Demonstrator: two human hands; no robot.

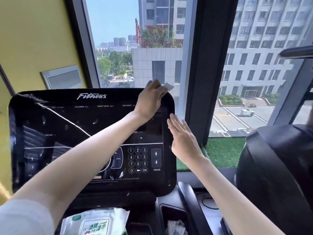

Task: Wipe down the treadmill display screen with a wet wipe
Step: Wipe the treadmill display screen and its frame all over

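Pinching small white wet wipe (168, 86) at glossy black treadmill display screen (71, 126) top-right corner: left hand (149, 100). Right hand (183, 140) flat, fingers spread, at right edge.

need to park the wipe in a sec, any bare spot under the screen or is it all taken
Mostly taken. The wipe pack fills the ledge below the screen; the right cup well already holds crumpled wipes. Free: a dark strip between pack and well. The left hand holds the wipe at the top right corner.

console ledge (142, 199) | wipes pack (94, 223) lying below display | crumpled wipe (176, 226) in cupholder
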